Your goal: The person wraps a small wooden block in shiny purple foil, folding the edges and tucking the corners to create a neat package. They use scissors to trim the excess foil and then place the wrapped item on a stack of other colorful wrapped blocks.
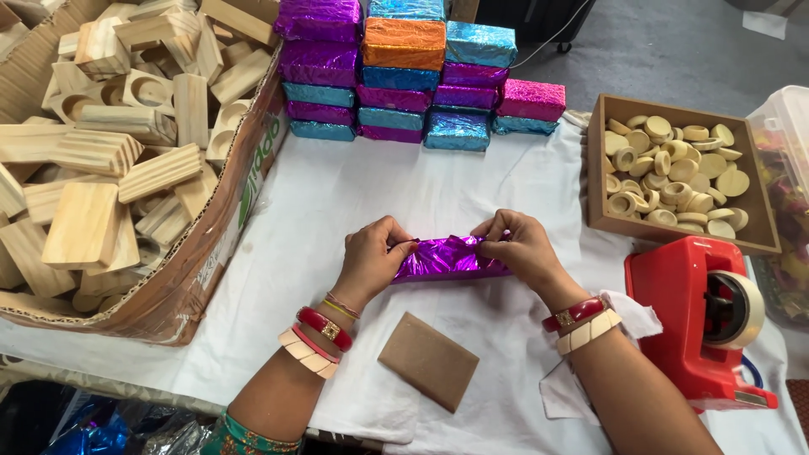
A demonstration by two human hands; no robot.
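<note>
A small block wrapped in crinkled purple foil (445, 259) lies at the centre of the frame on the white cloth-covered table (337, 202), its long axis running left to right. The left hand (373, 257) pinches the foil at the block's left end, and the right hand (522, 248) closes over the right end, fingers folded onto the wrap; both hands sit equally close, one at each end.

Below the block, a flat brown board square (428, 361) lies apart. At upper centre stands a stack of shiny foil-wrapped blocks in purple, blue, orange and pink (413, 76). At left, a cardboard box of pale, grainy wooden blocks (109, 160); at right, a wooden tray of round wooden rings (674, 168) and a red tape dispenser (699, 320).
</note>
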